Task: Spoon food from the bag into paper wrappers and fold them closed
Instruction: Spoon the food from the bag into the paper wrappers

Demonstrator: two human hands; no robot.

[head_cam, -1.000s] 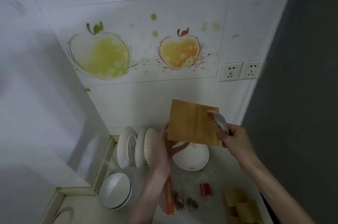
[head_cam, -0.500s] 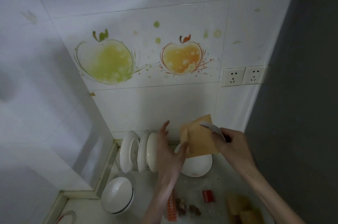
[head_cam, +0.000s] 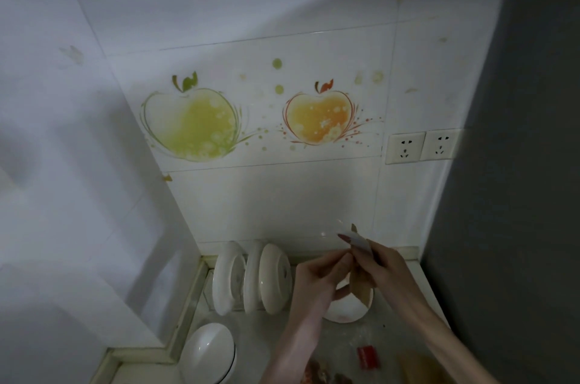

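Note:
My left hand (head_cam: 317, 273) and my right hand (head_cam: 381, 267) meet over the counter and both pinch a brown paper wrapper (head_cam: 361, 288), now crumpled narrow between them. My right hand also holds a white spoon (head_cam: 356, 240) whose bowl sticks up to the left above the fingers. At the bottom edge lies the clear food bag (head_cam: 342, 361) with a red label and brown food pieces inside. More brown paper wrappers (head_cam: 414, 366) lie at the bottom right.
A white dish (head_cam: 346, 310) lies under my hands. Three white plates (head_cam: 251, 277) stand on edge in a rack by the wall. An upturned white bowl (head_cam: 207, 352) sits at the front left. Two wall sockets (head_cam: 422, 146) are on the right; a dark panel bounds the counter's right side.
The wrapper, held up flat a second ago, has been lowered and folded in narrow between both hands. My left hand has closed onto it. The camera has tilted up.

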